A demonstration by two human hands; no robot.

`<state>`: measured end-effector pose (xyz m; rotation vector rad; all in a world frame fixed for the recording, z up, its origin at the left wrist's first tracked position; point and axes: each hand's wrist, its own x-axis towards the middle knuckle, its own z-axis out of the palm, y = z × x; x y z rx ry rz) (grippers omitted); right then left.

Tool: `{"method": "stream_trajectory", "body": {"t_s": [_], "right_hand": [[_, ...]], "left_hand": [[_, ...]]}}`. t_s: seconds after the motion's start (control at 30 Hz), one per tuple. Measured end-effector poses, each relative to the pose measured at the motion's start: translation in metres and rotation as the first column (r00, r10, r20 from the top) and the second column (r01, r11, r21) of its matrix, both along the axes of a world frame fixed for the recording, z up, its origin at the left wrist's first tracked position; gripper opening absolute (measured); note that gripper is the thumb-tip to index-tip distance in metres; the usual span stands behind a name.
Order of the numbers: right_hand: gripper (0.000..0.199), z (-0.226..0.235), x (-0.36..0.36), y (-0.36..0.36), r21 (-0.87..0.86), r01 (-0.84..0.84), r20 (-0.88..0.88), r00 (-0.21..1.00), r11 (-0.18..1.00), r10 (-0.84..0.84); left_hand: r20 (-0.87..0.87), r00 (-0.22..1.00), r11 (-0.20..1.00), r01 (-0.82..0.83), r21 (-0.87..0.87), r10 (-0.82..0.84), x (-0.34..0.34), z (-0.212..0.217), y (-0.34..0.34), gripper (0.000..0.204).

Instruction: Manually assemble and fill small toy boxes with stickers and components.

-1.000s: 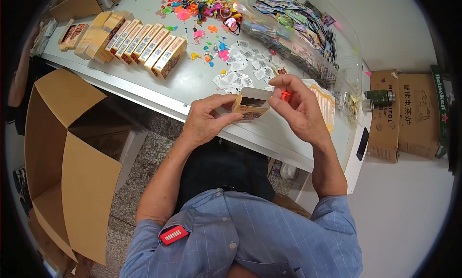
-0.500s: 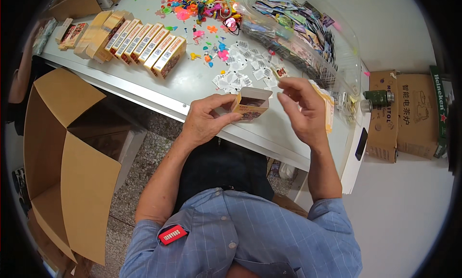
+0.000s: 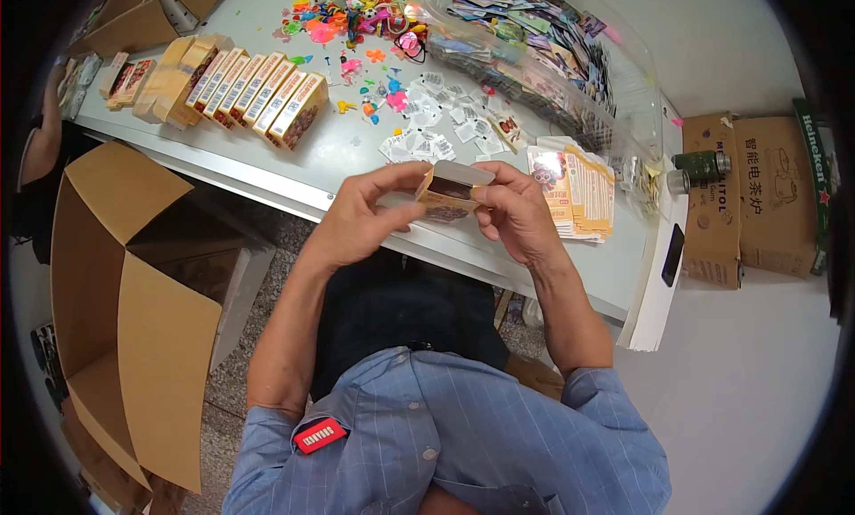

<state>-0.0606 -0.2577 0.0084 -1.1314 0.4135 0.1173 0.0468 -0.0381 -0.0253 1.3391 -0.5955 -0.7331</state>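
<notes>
A small yellow-and-white printed carton (image 3: pixel 448 209) is held upright over the table's near edge, its top flap raised and its dark inside showing. My left hand (image 3: pixel 358 214) grips its left side between thumb and fingers. On the right side, my right hand (image 3: pixel 519 208) pinches the carton near its top edge. Just right of that hand lies a stack of flat, unfolded cartons (image 3: pixel 579 194). Beyond the carton, small white printed paper slips (image 3: pixel 427 145) are scattered, with a picture card (image 3: pixel 507 130) beside them.
A row of filled-out cartons (image 3: pixel 258 92) stands at the left. Behind are a heap of colourful small toys (image 3: pixel 356 20) and a clear plastic bin (image 3: pixel 534 61) full of cards. A big open cardboard box (image 3: pixel 169 355) is at my left; a phone (image 3: pixel 673 255) lies at the right edge.
My right hand has moved left and down onto the carton and now pinches it; before, it was raised apart from it. The stack of flat cartons has come into fuller view.
</notes>
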Motion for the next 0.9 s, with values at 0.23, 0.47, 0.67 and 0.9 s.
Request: {"method": "stream_trajectory", "body": {"t_s": [0.23, 0.47, 0.67, 0.9], "right_hand": [[0.023, -0.009, 0.001, 0.012, -0.003, 0.119, -0.015, 0.993, 0.993, -0.119], [0.025, -0.015, -0.005, 0.016, -0.028, 0.094, 0.017, 0.995, 0.995, -0.094], [0.03, -0.016, -0.004, 0.017, -0.069, 0.078, 0.046, 0.996, 0.995, -0.075], [0.035, -0.021, -0.004, 0.02, -0.141, 0.116, 0.116, 0.988, 0.983, -0.1]], "left_hand": [[-0.35, 0.936, 0.995, -0.004, 0.101, 0.039, 0.01, 0.014, -0.014, 0.035], [-0.46, 0.885, 0.984, 0.137, 0.113, -0.071, 0.018, 0.013, -0.012, 0.033], [-0.595, 0.803, 0.98, 0.147, 0.136, -0.037, 0.02, 0.023, -0.016, 0.033], [-0.475, 0.878, 0.971, 0.159, 0.179, -0.056, 0.024, 0.011, -0.016, 0.04]]}}
